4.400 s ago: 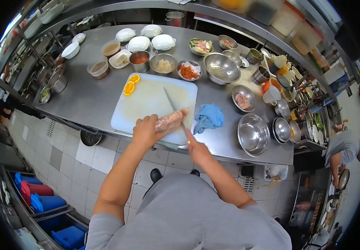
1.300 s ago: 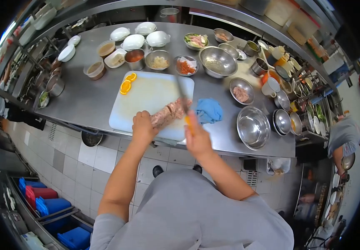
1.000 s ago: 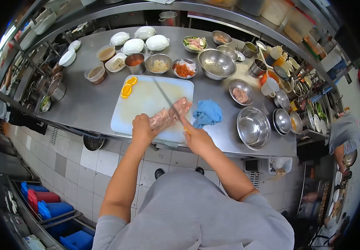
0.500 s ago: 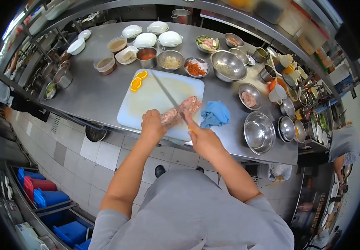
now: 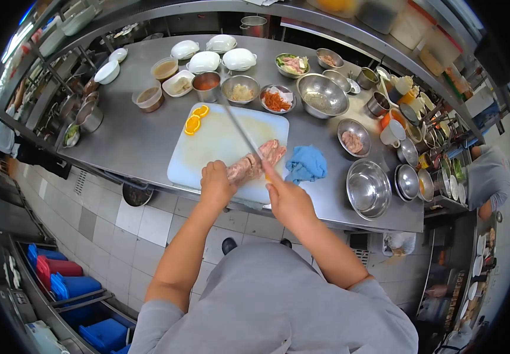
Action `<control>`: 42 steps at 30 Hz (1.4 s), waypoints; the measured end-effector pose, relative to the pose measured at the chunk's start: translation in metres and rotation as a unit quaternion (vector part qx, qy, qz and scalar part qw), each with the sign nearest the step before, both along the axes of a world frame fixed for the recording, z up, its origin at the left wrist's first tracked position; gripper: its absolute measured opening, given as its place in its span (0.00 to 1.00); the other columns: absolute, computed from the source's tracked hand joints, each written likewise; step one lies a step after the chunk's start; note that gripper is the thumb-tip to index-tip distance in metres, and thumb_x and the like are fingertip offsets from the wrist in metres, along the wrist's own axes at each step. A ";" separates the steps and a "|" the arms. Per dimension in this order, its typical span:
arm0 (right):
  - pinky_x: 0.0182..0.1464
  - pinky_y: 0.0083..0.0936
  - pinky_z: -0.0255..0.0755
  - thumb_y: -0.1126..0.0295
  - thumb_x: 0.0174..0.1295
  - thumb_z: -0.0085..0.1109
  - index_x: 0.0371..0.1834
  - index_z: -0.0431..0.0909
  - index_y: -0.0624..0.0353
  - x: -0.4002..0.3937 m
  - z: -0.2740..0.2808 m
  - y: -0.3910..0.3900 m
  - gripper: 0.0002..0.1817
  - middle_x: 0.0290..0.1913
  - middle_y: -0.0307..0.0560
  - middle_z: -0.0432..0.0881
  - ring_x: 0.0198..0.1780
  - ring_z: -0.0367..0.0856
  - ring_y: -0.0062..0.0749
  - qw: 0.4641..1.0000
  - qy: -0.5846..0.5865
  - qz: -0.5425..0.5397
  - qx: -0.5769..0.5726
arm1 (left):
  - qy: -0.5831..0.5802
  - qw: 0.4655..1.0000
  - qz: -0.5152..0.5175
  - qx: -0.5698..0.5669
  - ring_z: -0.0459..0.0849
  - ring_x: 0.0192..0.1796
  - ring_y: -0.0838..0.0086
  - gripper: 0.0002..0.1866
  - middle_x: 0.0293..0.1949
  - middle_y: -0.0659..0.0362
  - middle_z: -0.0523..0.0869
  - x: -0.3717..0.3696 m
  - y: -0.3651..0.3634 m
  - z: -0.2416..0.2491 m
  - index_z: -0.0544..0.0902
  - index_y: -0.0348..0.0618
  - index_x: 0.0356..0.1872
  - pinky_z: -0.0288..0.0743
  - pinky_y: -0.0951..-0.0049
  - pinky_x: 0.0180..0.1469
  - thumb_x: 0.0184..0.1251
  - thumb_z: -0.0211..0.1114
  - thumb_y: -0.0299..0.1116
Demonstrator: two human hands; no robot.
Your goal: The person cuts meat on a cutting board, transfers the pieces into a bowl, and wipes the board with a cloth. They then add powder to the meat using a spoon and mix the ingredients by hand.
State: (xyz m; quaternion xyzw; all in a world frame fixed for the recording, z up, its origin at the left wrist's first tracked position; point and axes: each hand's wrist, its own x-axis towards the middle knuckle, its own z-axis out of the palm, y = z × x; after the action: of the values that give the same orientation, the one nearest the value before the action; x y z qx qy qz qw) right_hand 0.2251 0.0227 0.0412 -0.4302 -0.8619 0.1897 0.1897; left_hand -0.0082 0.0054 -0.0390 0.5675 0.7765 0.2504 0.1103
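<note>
A long piece of raw meat (image 5: 242, 170) lies near the front edge of the white cutting board (image 5: 208, 150). My left hand (image 5: 216, 184) presses on its left end, fingers curled over it. Gripped in my right hand (image 5: 291, 202) is a long kitchen knife (image 5: 241, 131), its blade across the meat and pointing to the board's far side. Cut meat (image 5: 272, 151) rests just right of the blade. Orange slices (image 5: 193, 123) sit at the board's upper left corner. A crumpled blue cloth (image 5: 306, 163) lies right of the board.
Behind the board stand a bowl of shredded carrot-like strips (image 5: 277, 99), a metal pot (image 5: 206, 86) and white lidded dishes (image 5: 204, 62). To the right are a bowl of meat (image 5: 353, 138) and a shiny metal bowl (image 5: 368, 189). Another person (image 5: 488, 177) is at far right.
The knife blade has tilted and moved slightly over the meat. A gap now shows between the meat's right part and the rest. My left hand stays in place.
</note>
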 end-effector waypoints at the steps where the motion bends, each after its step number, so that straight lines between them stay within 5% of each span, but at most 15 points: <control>1: 0.38 0.59 0.80 0.63 0.81 0.53 0.89 0.55 0.30 0.001 0.009 -0.002 0.35 0.34 0.66 0.88 0.34 0.88 0.65 1.000 -0.004 0.002 -0.004 | -0.007 1.000 -0.002 -0.001 0.78 0.61 0.42 0.32 0.56 0.43 0.79 0.000 -0.002 0.002 0.74 0.37 0.53 0.79 0.45 0.60 0.47 0.83 0.26; 3: 0.35 0.58 0.80 0.63 0.81 0.53 0.90 0.51 0.29 -0.003 0.018 -0.007 0.38 0.35 0.64 0.88 0.35 0.88 0.63 0.972 0.202 -0.033 0.117 | -0.014 1.000 0.000 -0.009 0.78 0.61 0.42 0.32 0.56 0.43 0.79 0.001 -0.006 0.001 0.75 0.37 0.53 0.79 0.45 0.60 0.47 0.83 0.26; 4: 0.35 0.58 0.80 0.63 0.81 0.53 0.90 0.51 0.29 -0.005 -0.016 -0.003 0.38 0.35 0.64 0.88 0.35 0.88 0.63 0.972 0.203 -0.034 0.113 | -0.013 1.000 -0.004 -0.005 0.78 0.60 0.42 0.32 0.56 0.43 0.79 0.001 -0.005 0.002 0.74 0.37 0.53 0.79 0.44 0.60 0.48 0.83 0.26; 6: 0.39 0.56 0.81 0.64 0.80 0.53 0.91 0.46 0.28 -0.007 -0.107 0.008 0.41 0.38 0.64 0.88 0.38 0.89 0.61 0.981 -0.070 0.002 -0.179 | -0.009 1.000 -0.014 0.003 0.78 0.60 0.42 0.31 0.56 0.43 0.79 0.002 -0.003 0.004 0.74 0.37 0.53 0.79 0.44 0.60 0.48 0.83 0.27; 11: 0.49 0.55 0.82 0.65 0.81 0.51 0.91 0.45 0.25 -0.007 -0.070 0.009 0.40 0.39 0.67 0.88 0.41 0.89 0.62 0.973 -0.097 0.014 -0.207 | -0.036 0.999 0.013 0.009 0.78 0.59 0.41 0.33 0.54 0.41 0.80 0.004 -0.005 0.006 0.76 0.35 0.54 0.76 0.48 0.62 0.45 0.84 0.25; 15: 0.40 0.53 0.82 0.65 0.78 0.55 0.91 0.50 0.31 -0.007 -0.006 0.009 0.41 0.35 0.62 0.86 0.38 0.88 0.58 0.991 -0.088 0.013 -0.099 | -0.014 1.000 0.000 0.015 0.78 0.60 0.42 0.30 0.56 0.43 0.79 0.004 -0.003 0.001 0.74 0.36 0.52 0.78 0.45 0.60 0.49 0.83 0.27; 17: 0.37 0.52 0.82 0.65 0.77 0.56 0.91 0.50 0.31 -0.012 0.015 0.000 0.41 0.34 0.62 0.86 0.37 0.88 0.57 0.985 0.140 -0.033 0.094 | -0.022 1.000 0.000 0.001 0.77 0.60 0.42 0.30 0.55 0.43 0.79 0.004 -0.007 0.006 0.75 0.36 0.51 0.78 0.45 0.60 0.49 0.83 0.27; 21: 0.39 0.54 0.82 0.66 0.78 0.56 0.91 0.49 0.30 -0.016 -0.082 -0.003 0.42 0.35 0.63 0.85 0.38 0.88 0.60 0.987 0.144 -0.036 0.067 | -0.018 1.000 0.000 0.001 0.77 0.60 0.42 0.30 0.54 0.43 0.79 0.001 -0.004 0.003 0.75 0.36 0.52 0.78 0.46 0.61 0.49 0.83 0.27; 23: 0.47 0.56 0.81 0.66 0.78 0.55 0.90 0.51 0.30 -0.012 -0.124 -0.005 0.40 0.42 0.63 0.89 0.44 0.88 0.64 0.977 -0.091 -0.025 -0.189 | -0.031 1.000 -0.005 -0.001 0.77 0.60 0.42 0.31 0.55 0.42 0.79 0.000 -0.005 0.002 0.76 0.36 0.53 0.77 0.46 0.61 0.49 0.83 0.28; 29: 0.54 0.51 0.80 0.63 0.79 0.54 0.91 0.46 0.26 -0.004 -0.079 0.031 0.41 0.49 0.69 0.89 0.47 0.89 0.65 0.957 -0.058 0.039 -0.282 | -0.022 1.000 -0.006 0.005 0.78 0.59 0.42 0.30 0.54 0.41 0.81 -0.004 0.000 0.000 0.77 0.33 0.51 0.77 0.47 0.62 0.49 0.85 0.30; 31: 0.46 0.46 0.82 0.61 0.80 0.55 0.91 0.46 0.24 -0.003 -0.083 0.050 0.42 0.45 0.64 0.90 0.38 0.89 0.55 0.971 -0.062 0.061 -0.223 | -0.026 1.000 -0.007 0.009 0.79 0.59 0.42 0.31 0.54 0.41 0.81 -0.004 0.000 -0.001 0.77 0.32 0.51 0.77 0.48 0.62 0.48 0.85 0.31; 34: 0.31 0.33 0.77 0.62 0.80 0.55 0.91 0.47 0.23 -0.006 -0.049 0.056 0.41 0.33 0.52 0.84 0.22 0.77 0.32 0.913 -0.032 0.030 -0.406 | -0.034 0.999 -0.010 0.017 0.79 0.59 0.42 0.32 0.54 0.40 0.81 -0.010 -0.001 0.003 0.76 0.31 0.52 0.77 0.48 0.63 0.48 0.85 0.31; 38: 0.34 0.40 0.80 0.64 0.79 0.56 0.91 0.49 0.25 0.003 -0.071 0.040 0.41 0.31 0.56 0.85 0.25 0.82 0.43 0.903 0.033 0.021 -0.428 | -0.040 0.999 -0.019 0.018 0.78 0.59 0.42 0.32 0.53 0.40 0.81 -0.018 -0.002 -0.008 0.76 0.32 0.53 0.76 0.49 0.63 0.48 0.83 0.30; 40: 0.38 0.48 0.81 0.65 0.79 0.57 0.90 0.53 0.28 -0.007 -0.099 0.021 0.40 0.30 0.61 0.85 0.31 0.86 0.56 0.987 -0.039 0.030 -0.154 | -0.043 0.999 -0.021 0.021 0.78 0.59 0.42 0.32 0.54 0.40 0.81 -0.018 -0.001 -0.009 0.76 0.33 0.53 0.76 0.49 0.63 0.48 0.83 0.30; 42: 0.40 0.51 0.81 0.66 0.78 0.57 0.90 0.54 0.30 -0.016 -0.087 0.011 0.39 0.32 0.64 0.85 0.34 0.86 0.61 0.993 -0.014 0.012 -0.115 | -0.046 0.999 -0.017 0.020 0.78 0.59 0.42 0.31 0.54 0.40 0.81 -0.017 -0.002 -0.010 0.76 0.33 0.54 0.76 0.49 0.64 0.48 0.82 0.29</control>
State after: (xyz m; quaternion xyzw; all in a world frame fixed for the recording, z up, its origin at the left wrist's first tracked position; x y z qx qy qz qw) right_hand 0.2092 0.0334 -0.0453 -0.4412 -0.8422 0.2838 0.1248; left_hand -0.0251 0.0030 -0.0488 0.5709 0.7554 0.2899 0.1392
